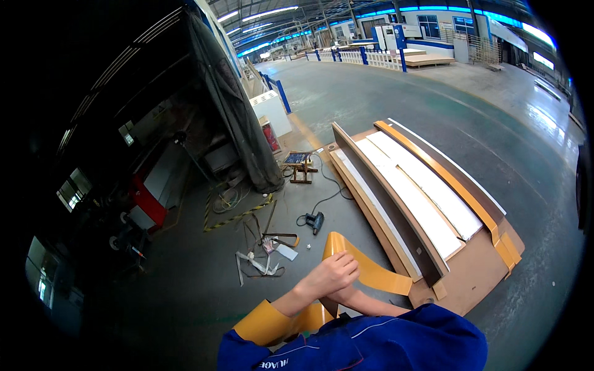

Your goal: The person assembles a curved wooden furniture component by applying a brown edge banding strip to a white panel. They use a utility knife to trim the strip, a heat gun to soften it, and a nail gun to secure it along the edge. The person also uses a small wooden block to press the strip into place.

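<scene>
In front of my chest, a wide, flexible yellow-orange strip bends up into a loop. My left hand is closed on it, its fingers curled over the edge. Just below, my right hand is pressed close to the left one, its fingers hidden behind it. More of the same yellow material wraps beside my left forearm and passes under my wrists. To the right lies a long curved panel assembly: a brown baseboard carrying white panels, dark upright rails and another yellow strip along its far side.
A heat gun with a cord lies on the floor ahead. Left of it are a hacksaw, a white cloth or plastic scrap and loose tools. A small wooden stool stands beyond, near a dark curtain. Machinery stands in shadow at left.
</scene>
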Demonstrator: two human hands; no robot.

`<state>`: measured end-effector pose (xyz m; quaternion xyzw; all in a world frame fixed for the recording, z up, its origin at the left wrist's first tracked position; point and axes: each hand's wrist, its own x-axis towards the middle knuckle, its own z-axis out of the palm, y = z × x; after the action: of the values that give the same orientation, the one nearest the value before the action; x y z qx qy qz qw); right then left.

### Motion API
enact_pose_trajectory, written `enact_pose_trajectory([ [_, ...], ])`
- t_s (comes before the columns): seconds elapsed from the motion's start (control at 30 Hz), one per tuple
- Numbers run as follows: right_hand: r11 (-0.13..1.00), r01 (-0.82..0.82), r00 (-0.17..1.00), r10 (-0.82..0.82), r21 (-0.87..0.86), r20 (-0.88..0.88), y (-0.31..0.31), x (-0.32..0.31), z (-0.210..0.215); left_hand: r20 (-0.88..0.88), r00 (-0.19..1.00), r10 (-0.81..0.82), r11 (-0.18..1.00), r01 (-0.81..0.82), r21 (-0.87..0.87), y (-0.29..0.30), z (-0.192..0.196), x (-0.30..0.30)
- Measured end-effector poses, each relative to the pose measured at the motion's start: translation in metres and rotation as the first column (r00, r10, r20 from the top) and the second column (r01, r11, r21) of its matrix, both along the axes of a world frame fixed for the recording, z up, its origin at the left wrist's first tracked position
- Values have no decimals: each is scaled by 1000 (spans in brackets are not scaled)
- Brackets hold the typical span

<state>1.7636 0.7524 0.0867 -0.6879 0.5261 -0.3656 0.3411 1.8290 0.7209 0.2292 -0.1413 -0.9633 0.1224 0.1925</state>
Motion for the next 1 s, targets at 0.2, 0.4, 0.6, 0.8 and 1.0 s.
enact_pose_trajectory([
  [0.2,999,-50,998,50,1,49,-9,28,-5,20,999,40,998,-39,-56,-18,3,34],
  [0.4,954,150,988,-154,-261,6,-9,58,18,-206,979,10,998,2,56,-44,20,63],
  [0.6,784,550,833,-541,-288,117,20,44,-9,-496,817,293,950,-188,250,-90,15,117],
  [0.8,830,555,434,-341,50,834,19,-44,-82,-580,768,271,947,-104,305,-73,25,128],
  [1.0,766,639,210,-81,-74,974,38,-89,18,-598,668,443,868,-154,471,-74,12,159],
])
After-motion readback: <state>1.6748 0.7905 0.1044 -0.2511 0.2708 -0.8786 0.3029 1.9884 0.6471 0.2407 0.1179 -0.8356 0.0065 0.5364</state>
